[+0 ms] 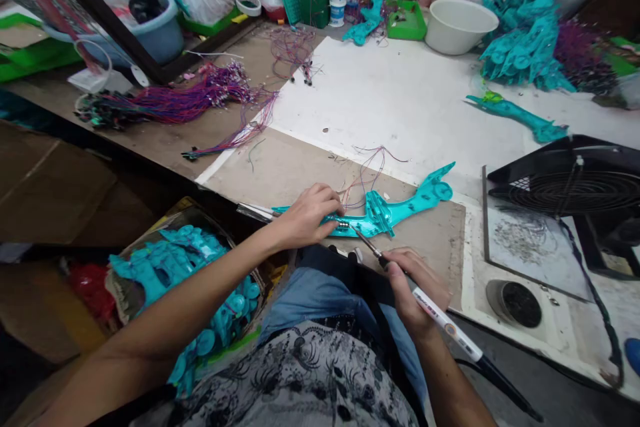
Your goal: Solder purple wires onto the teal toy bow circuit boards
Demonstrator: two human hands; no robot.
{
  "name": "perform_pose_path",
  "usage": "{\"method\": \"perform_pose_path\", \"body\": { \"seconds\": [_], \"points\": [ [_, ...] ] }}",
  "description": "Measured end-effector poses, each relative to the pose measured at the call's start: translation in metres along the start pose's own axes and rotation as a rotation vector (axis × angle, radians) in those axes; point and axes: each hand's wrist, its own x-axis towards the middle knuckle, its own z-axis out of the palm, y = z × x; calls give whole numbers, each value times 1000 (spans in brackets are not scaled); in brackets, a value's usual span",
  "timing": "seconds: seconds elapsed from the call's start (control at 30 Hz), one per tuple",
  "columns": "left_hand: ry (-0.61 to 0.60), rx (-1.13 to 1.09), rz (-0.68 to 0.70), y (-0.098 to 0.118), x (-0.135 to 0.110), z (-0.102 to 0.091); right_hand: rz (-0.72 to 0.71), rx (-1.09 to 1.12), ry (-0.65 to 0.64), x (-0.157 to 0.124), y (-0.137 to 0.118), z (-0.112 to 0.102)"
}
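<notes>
Two hands busy: my left hand [311, 215] curls over and pins down the long turquoise moulded plastic part [400, 208], lying flat at the bench's [280, 170] near edge. My right hand [415, 287] grips a white-handled soldering iron [450, 330], tip on the part beside thin coloured wires [367, 170].

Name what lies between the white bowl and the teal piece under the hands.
Head view: below the white bowl, mostly bare white sheet, then a few thin loose wires beside the teal piece.

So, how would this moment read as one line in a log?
left hand: holding teal part | right hand: gripping soldering iron | tip: at part, beside left hand | nearby: fan, bowl
</notes>
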Motion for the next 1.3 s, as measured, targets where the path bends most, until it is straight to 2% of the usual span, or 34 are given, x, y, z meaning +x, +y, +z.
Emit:
{"method": "perform_pose_path", "body": {
  "seconds": [0.1,0.27,0.47,1.07,1.13,1.2,1.3],
  "points": [
    [-55,20,40,-9,-4,-4,-1,33,-59,2,-5,7],
    [14,-30,36,-17,-8,5,-30,56,-78,5,-3,18],
    [86,-45,52,-17,-9,11,-43,34,-101,9,-1,22],
    [116,-73,48,-12,-11,15,-41,5,-111,15,-3,24],
    [162,-72,39,-12,-11,14,-54,6,-78,14,-5,19],
    [259,-39,-19,-13,-10,10,-49,-16,-18,14,-4,13],
    [409,70,-215,-21,-5,-1,-28,-105,90,19,4,5]
  ]
}}
